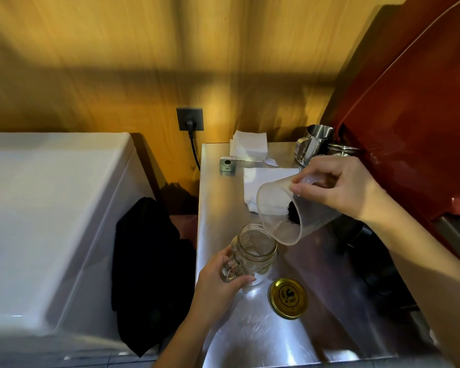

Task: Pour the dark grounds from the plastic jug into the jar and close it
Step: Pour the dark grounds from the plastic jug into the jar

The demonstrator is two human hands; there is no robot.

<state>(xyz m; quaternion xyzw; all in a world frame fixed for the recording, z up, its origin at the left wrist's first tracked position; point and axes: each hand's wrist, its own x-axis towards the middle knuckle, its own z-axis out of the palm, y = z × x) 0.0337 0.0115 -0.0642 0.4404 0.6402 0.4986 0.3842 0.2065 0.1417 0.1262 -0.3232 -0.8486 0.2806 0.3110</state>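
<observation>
A clear glass jar (252, 251) with a handle stands open on the steel counter (250, 341). My left hand (221, 285) grips the jar by its handle and lower side. My right hand (340, 187) holds a clear plastic jug (282, 211) tilted toward the jar, its lip just above and right of the jar's mouth. A clump of dark grounds (294, 212) sits inside the jug, partway down its wall. The gold lid (288, 298) lies flat on the counter to the right of the jar.
White paper towels (266, 181) and a napkin stack (248, 146) lie at the back, beside a small grey device (227, 164). A steel pitcher (315, 142) stands by the red machine (414, 128). A black cloth (149, 272) hangs left of the counter, next to a white appliance (51, 208).
</observation>
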